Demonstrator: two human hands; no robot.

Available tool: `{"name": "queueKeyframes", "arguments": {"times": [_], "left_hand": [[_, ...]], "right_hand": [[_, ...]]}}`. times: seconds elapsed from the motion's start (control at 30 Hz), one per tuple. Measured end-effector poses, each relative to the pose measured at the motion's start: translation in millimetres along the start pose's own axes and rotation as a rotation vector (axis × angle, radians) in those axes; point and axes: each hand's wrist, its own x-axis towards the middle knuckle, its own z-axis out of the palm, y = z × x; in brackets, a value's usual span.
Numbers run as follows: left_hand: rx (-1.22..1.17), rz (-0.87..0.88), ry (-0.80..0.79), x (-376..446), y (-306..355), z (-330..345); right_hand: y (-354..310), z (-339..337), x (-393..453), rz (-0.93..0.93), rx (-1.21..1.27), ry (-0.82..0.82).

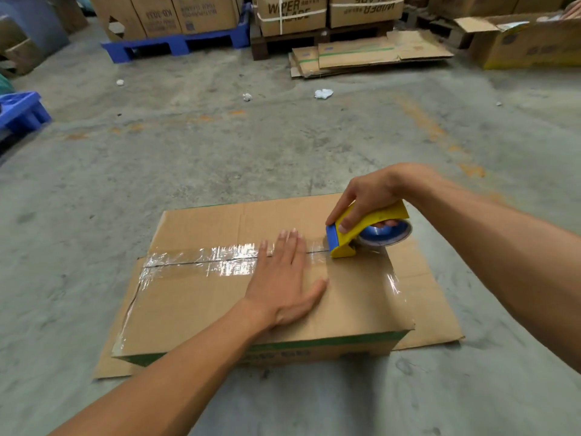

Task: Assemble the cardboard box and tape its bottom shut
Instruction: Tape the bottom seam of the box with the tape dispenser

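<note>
A brown cardboard box [195, 309] with a green stripe on its side stands bottom-up on the concrete floor, its flaps folded shut. Clear tape [207, 259] lies along the left part of the centre seam and runs down the box's left and right edges. My left hand [283, 281] rests flat on the flaps, fingers spread over the seam. My right hand [367, 196] grips a yellow and blue tape dispenser [361, 232], whose blade end presses on the seam just right of my left fingertips.
A flat cardboard sheet [440, 313] lies under the box. Flattened cartons [371, 55] and an open box [528, 42] sit at the back right, stacked cartons on a blue pallet [176, 45] at the back left. Paper scraps [323, 93] dot the floor.
</note>
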Motion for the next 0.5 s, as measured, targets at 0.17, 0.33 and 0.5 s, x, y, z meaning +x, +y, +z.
{"name": "queueKeyframes", "arguments": {"times": [0.17, 0.33, 0.5], "left_hand": [[-0.078, -0.028, 0.008, 11.9, 31.2, 17.2], [-0.059, -0.007, 0.072, 5.0, 9.4, 21.9], [-0.030, -0.032, 0.062, -16.3, -27.0, 17.7]], "right_hand": [[-5.2, 2.0, 1.8, 0.021, -0.035, 0.024], [-2.8, 6.2, -4.2, 0.005, 0.036, 0.003], [-27.1, 17.5, 6.0, -0.086, 0.052, -0.020]]}}
